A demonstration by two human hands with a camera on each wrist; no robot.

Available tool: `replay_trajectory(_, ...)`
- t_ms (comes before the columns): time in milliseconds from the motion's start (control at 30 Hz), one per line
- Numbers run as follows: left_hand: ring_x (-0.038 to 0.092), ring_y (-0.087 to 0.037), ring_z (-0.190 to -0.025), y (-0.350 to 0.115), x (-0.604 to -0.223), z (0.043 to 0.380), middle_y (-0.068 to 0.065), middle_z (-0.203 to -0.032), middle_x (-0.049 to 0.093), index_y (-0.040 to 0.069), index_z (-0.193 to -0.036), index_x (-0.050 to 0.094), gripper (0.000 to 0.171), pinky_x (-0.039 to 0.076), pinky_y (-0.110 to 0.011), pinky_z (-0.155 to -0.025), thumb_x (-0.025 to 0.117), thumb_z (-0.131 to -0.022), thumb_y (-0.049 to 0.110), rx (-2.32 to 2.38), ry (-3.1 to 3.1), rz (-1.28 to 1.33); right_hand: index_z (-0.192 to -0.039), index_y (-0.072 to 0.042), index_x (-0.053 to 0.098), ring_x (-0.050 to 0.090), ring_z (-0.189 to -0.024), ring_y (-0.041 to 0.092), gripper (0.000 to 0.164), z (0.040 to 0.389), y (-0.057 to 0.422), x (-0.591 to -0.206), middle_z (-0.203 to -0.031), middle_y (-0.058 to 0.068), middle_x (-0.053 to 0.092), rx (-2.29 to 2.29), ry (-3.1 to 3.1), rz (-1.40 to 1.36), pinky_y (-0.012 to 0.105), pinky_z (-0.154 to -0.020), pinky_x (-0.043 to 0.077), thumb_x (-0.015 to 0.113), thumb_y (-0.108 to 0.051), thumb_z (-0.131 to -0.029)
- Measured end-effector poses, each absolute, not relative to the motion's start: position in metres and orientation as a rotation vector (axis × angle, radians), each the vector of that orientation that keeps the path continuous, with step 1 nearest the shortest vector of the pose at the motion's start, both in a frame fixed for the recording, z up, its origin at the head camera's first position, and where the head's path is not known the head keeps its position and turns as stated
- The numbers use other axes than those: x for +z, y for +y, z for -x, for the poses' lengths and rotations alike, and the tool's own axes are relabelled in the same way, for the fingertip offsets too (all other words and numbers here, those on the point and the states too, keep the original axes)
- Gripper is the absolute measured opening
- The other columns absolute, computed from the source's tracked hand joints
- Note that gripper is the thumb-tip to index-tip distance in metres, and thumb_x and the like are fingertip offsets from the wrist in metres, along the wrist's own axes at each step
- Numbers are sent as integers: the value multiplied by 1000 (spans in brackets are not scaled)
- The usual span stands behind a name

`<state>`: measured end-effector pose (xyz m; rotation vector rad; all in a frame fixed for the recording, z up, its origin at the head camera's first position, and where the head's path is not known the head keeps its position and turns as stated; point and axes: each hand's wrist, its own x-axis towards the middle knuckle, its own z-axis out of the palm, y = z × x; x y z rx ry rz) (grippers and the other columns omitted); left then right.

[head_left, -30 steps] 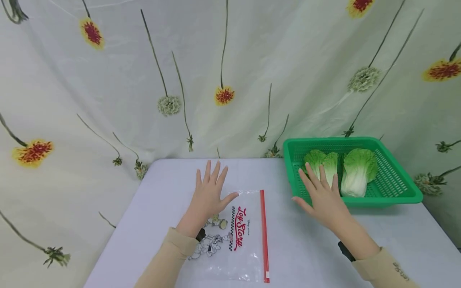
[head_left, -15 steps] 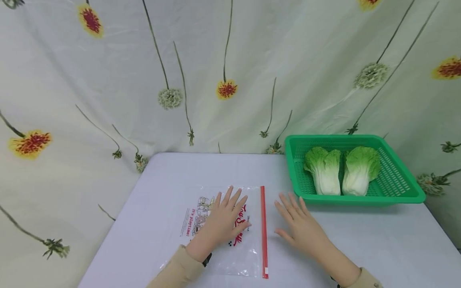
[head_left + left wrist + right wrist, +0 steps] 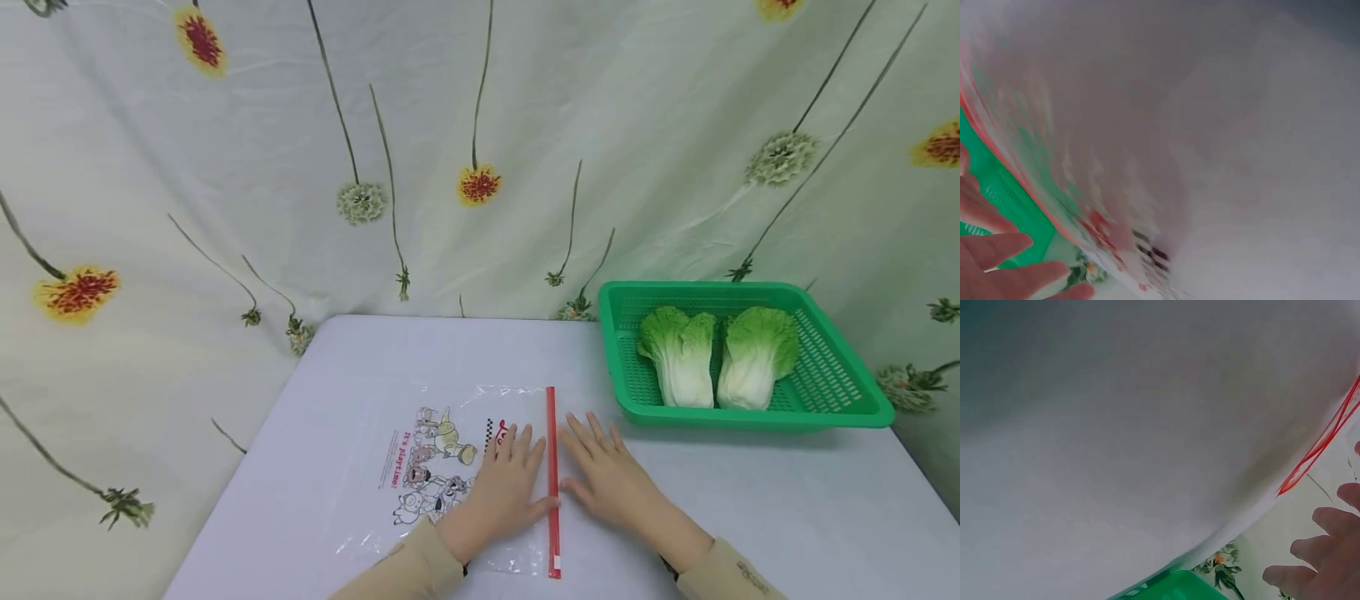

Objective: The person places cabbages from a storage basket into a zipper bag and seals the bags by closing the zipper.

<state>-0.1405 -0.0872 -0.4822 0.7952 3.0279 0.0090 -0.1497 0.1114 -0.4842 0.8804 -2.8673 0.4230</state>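
Clear plastic bag (image 3: 442, 475): lies flat on the table, with cartoon figures and sideways lettering on it; I count the clock from its middle, 12 being away from the person.
Red zip strip (image 3: 553, 467): runs along the bag's 3 o'clock edge, with a small white slider (image 3: 557, 562) near its end, towards 4.
Left hand (image 3: 504, 492): over the bag's 3 o'clock part, fingers straight and slightly spread towards 1, thumb out at the strip; I can't tell how firmly it rests.
Right hand (image 3: 611, 479): at 3 o'clock from the left hand, just past the strip, fingers straight and spread towards 11; it grips nothing, and whether its fingertips touch the strip I can't tell.
Green basket (image 3: 757, 418): sits at 2 o'clock from the bag, slotted sides, well apart from it.
Cabbages: two inside the basket, one (image 3: 682, 367) at 9 o'clock from the other (image 3: 757, 362), leafy ends towards 12.
White table (image 3: 360, 358): carries bag and basket.
Flowered curtain (image 3: 247, 142): hangs behind, at 12.
Beige sleeves (image 3: 412, 567): cover both forearms.
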Motion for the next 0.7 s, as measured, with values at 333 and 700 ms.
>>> replay_trajectory(333,31,-47,-143,-66,-484,128,-27,-154,34,3,-149,39,96,35,-62,-111,53,-85,72,-4,2941,-595,-145,-1,45,27,-142,53,68,162,110,-490,-155,21,37,486,-3019,-848,74,-109,22,66,-36,-91)
replay_trajectory(700,28,-49,-143,-62,-483,126,-30,-154,31,-1,-148,39,92,33,-62,-111,60,-85,63,42,2922,-583,-144,-3,48,30,-142,51,65,164,106,-489,-154,17,40,451,-3071,-877,73,-109,24,67,-33,-90)
